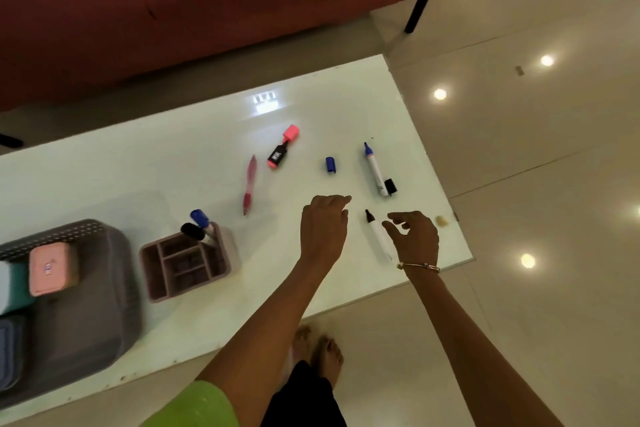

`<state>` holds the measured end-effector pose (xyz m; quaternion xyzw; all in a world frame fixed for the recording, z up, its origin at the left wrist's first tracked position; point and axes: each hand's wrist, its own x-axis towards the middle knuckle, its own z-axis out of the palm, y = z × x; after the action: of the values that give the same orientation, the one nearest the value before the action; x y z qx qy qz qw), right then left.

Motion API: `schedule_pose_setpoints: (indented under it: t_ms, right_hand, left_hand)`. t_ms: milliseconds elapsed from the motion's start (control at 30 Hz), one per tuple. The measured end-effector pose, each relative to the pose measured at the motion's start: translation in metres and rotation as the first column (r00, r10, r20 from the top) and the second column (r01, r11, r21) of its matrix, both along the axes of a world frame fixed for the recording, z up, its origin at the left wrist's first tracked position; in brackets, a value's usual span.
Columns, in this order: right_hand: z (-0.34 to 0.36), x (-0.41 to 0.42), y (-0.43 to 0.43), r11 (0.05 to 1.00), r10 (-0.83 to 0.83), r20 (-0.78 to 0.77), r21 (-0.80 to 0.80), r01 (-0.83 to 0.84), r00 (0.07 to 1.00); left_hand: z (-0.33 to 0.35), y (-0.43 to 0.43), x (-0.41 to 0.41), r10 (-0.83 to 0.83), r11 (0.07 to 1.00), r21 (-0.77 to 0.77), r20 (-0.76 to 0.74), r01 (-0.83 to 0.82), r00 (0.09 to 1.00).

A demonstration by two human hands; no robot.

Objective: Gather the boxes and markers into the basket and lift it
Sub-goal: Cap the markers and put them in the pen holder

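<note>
Reaching for the black-tipped marker (378, 236) between both hands.
Its long axis runs near-to-far, tip away; the right hand (414, 237), open and empty, is touching or nearly so, the left hand (323, 224), loosely curled and empty, just beside. The basket (86, 305) is seen well left.
</note>
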<state>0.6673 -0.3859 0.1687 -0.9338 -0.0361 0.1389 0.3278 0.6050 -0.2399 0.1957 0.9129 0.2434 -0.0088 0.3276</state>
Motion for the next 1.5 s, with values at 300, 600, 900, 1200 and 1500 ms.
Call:
schedule_pose_setpoints:
  t_ms: [300,600,900,1200,1500]
  right_hand:
    - [-0.045,0.065,0.026,0.999,0.028,0.068,-0.031,-0.026,0.997]
    - [-0.074,0.090,0.062,0.971,0.067,0.176,-0.238,-0.024,0.982]
    - [-0.046,0.081,0.072,0.999,-0.045,0.179,0.005,0.044,0.983]
    - [0.008,0.032,0.072,0.981,0.105,0.264,0.128,-0.142,0.959]
    - [0.038,0.024,0.091,0.980,0.138,0.319,0.093,-0.175,0.938]
  left_hand:
    - [-0.060,0.041,0.072,0.057,0.996,0.070,-0.102,-0.050,0.993]
    - [-0.082,0.056,0.114,0.197,0.980,0.063,-0.158,-0.189,0.968]
    - [-0.069,0.069,0.117,0.532,0.722,-0.416,-0.179,-0.554,0.828]
    - [-0.012,0.084,0.098,0.745,0.052,-0.801,-0.367,-0.596,0.558]
    - [0.016,0.079,0.082,0.728,0.195,-0.778,-0.294,-0.598,0.620]
